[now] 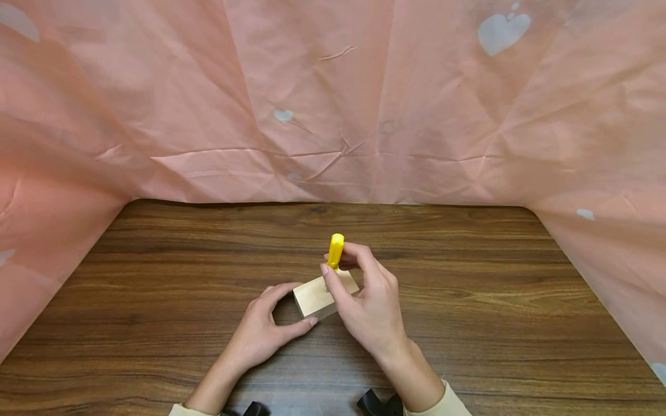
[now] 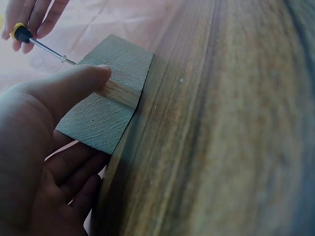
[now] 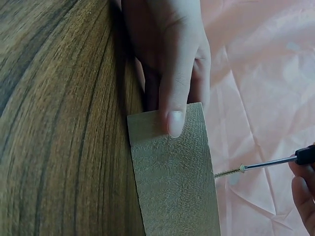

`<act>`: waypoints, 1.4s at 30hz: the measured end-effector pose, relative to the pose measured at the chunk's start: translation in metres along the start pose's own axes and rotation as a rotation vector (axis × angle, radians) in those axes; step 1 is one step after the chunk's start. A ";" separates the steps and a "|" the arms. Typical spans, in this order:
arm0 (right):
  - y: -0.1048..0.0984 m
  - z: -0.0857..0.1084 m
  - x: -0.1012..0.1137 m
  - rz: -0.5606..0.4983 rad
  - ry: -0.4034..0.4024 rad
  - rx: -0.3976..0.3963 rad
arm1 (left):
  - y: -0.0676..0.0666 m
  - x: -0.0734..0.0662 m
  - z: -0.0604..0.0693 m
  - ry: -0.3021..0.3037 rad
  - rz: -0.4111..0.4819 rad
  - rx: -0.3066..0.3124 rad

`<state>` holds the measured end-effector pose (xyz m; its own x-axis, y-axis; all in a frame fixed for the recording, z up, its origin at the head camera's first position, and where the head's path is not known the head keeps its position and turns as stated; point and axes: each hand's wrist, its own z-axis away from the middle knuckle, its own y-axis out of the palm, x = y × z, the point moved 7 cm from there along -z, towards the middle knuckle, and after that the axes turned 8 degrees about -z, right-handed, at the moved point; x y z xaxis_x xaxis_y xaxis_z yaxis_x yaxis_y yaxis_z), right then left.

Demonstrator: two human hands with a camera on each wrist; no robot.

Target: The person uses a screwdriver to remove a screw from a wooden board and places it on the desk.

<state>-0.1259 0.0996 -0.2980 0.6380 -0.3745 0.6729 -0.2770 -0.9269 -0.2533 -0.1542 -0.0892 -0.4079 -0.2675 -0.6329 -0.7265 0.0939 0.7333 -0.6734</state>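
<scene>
A pale wooden block (image 1: 314,298) lies on the table, and my left hand (image 1: 260,330) grips its left end between thumb and fingers. My right hand (image 1: 372,309) pinches the yellow handle of a screwdriver (image 1: 336,249) above the block. In the right wrist view a screw (image 3: 229,173) stands out from the block's top face, with the tip of the screwdriver shaft (image 3: 270,162) at its head. The left wrist view shows the screw (image 2: 68,60) and shaft in line. The left thumb presses the block's near side (image 2: 96,120). How deep the screw sits is hidden.
The dark wood-grain table (image 1: 494,300) stretches around both hands. A pink curtain (image 1: 333,104) with white hearts encloses its back and sides. Black objects (image 1: 256,409) show at the bottom edge, near the wrists.
</scene>
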 end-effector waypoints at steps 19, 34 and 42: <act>0.000 -0.001 -0.001 0.013 -0.026 -0.013 | -0.001 -0.001 0.001 0.002 -0.004 -0.010; -0.005 0.000 -0.004 0.012 0.031 -0.054 | 0.000 0.000 0.000 -0.001 0.007 -0.008; -0.006 -0.001 -0.004 0.008 0.019 -0.054 | 0.000 0.000 0.000 -0.006 0.008 0.004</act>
<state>-0.1273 0.1064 -0.2985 0.6223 -0.3805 0.6840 -0.3204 -0.9212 -0.2209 -0.1539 -0.0892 -0.4078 -0.2608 -0.6287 -0.7326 0.0999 0.7372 -0.6682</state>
